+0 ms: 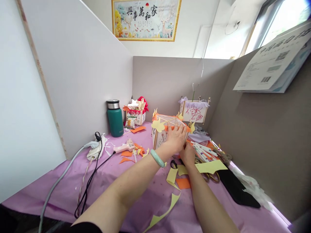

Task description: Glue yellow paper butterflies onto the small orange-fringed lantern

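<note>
Here, a surface (57, 191) under a lilac sheet is filling a booth of pale partition boards (170, 84), with a framed calligraphy print of deer (146, 20) hanging above and a printed poster (272, 61) leaning over the right board, while a bright window (274, 26) is glowing at the upper right. Along the left side, a grey hose (60, 176) and a black cable (91, 174) are trailing across the sheet toward a hot glue gun (123, 146), which is lying among orange paper scraps (126, 153). Against the back, a teal insulated flask (115, 122) is standing upright beside a small paper box (136, 117) that is holding wooden sticks (141, 104), red tissue (142, 102) and a snack packet (130, 123). A finished paper lantern (194, 110) with a lilac fringe is standing at the back right. Nearer, a bundle of marker pens (204, 151) is lying beside a black pad (235, 187), and black-handled scissors (173, 164) are resting near yellow paper offcuts (209, 167). At centre, a second paper lantern (160, 137), framed in wooden sticks and trimmed with yellow and orange paper shapes, is standing on the surface. The hands are close together on it: the left hand (176, 137), wearing a jade bangle (157, 158), is spread across its upper side, and the right hand (187, 154) is pressing in at its lower edge, though its grip is hidden.
</note>
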